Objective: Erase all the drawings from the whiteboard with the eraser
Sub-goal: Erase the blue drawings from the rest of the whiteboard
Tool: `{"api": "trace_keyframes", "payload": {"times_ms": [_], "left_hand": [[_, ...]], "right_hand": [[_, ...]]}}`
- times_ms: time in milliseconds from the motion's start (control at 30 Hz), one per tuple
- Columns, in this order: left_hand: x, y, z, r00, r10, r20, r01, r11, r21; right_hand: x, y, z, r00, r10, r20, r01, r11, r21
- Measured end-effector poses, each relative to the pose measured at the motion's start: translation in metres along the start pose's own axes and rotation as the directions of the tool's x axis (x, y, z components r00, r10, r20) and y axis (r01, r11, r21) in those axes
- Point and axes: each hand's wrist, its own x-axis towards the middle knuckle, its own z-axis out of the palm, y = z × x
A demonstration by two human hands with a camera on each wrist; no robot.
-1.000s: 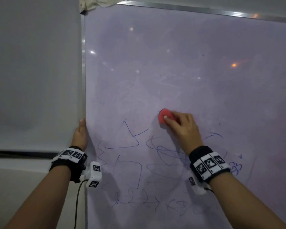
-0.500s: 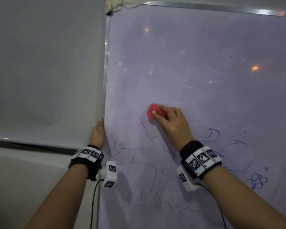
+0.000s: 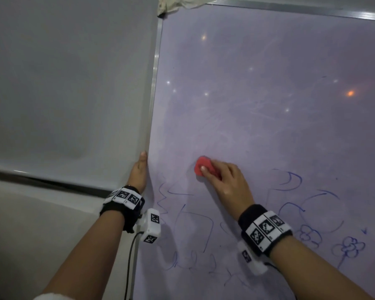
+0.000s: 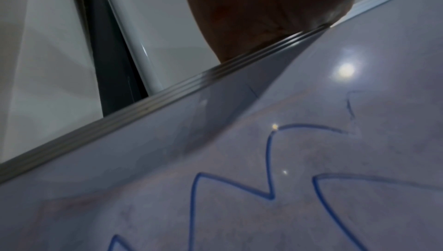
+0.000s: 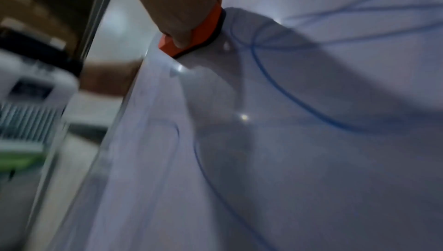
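The whiteboard (image 3: 268,126) fills the right of the head view; its upper part is wiped, with faint smears. Blue drawings (image 3: 195,224) cover the lower part: a zigzag (image 4: 239,187), a box shape, curves and small flowers (image 3: 349,247). My right hand (image 3: 223,180) grips the red eraser (image 3: 202,167) and presses it flat on the board just above the drawings; the eraser (image 5: 203,33) shows a dark felt underside. My left hand (image 3: 139,169) holds the board's left metal frame (image 4: 167,92), thumb along the front, fingers hidden behind.
A grey wall (image 3: 63,94) lies left of the board, with a dark ledge (image 3: 41,178) below it. A crumpled cloth (image 3: 178,5) hangs at the board's top left corner. A cable hangs from my left wrist camera (image 3: 152,226).
My right hand has swept the eraser leftward along the drawings' upper edge. The triangle and the scribble beside it are mostly wiped away. My left hand has stayed on the frame.
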Motion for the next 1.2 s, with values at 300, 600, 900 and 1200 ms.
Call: {"api": "trace_keyframes", "payload": {"times_ms": [300, 600, 900, 1200], "left_hand": [[0.001, -0.002, 0.001, 1.0, 0.006, -0.019, -0.006, 1.0, -0.003], [-0.004, 0.005, -0.003, 1.0, 0.017, 0.014, -0.017, 1.0, -0.003], [-0.014, -0.024, -0.013, 0.985, 0.07, 0.16, -0.059, 0.996, -0.072], [-0.016, -0.061, -0.007, 0.996, -0.011, 0.09, 0.023, 0.99, -0.141]], "right_hand": [[0.021, 0.013, -0.017, 0.972, -0.188, 0.138, 0.186, 0.982, 0.023], [-0.027, -0.007, 0.003, 0.821, -0.476, 0.316, 0.468, 0.877, 0.105], [0.057, 0.009, -0.017, 0.955, 0.172, -0.241, -0.214, 0.963, -0.165], [-0.039, -0.071, 0.044, 0.98, -0.091, 0.175, 0.104, 0.992, -0.071]]}}
